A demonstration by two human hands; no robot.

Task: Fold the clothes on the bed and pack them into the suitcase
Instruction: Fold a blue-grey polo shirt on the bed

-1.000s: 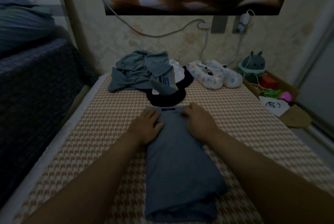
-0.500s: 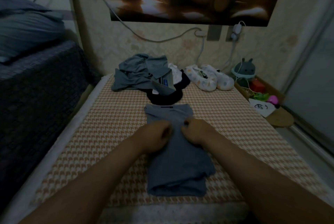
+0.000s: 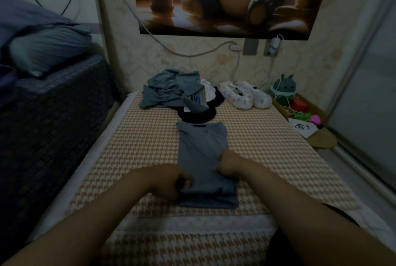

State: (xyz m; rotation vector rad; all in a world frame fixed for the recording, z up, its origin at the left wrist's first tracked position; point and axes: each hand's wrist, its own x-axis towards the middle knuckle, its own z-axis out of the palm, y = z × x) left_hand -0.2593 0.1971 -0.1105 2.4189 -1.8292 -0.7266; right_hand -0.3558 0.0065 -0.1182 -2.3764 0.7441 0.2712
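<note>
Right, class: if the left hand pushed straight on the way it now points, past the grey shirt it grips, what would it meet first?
Probably the right hand, gripping the opposite edge of the grey shirt: the left hand points diagonally across toward it, though depth is unclear.

Bare left hand (image 3: 171, 182) and right hand (image 3: 230, 164), dark sleeve edge (image 3: 340, 212) on right arm.

We see a grey-blue shirt (image 3: 203, 152) folded into a long narrow strip, flat on the bed (image 3: 139, 147), with its collar end away from us and its near end doubled over. Just beyond the collar, a heap of unfolded clothes (image 3: 171, 94), grey, black and white, lies crumpled.
</note>
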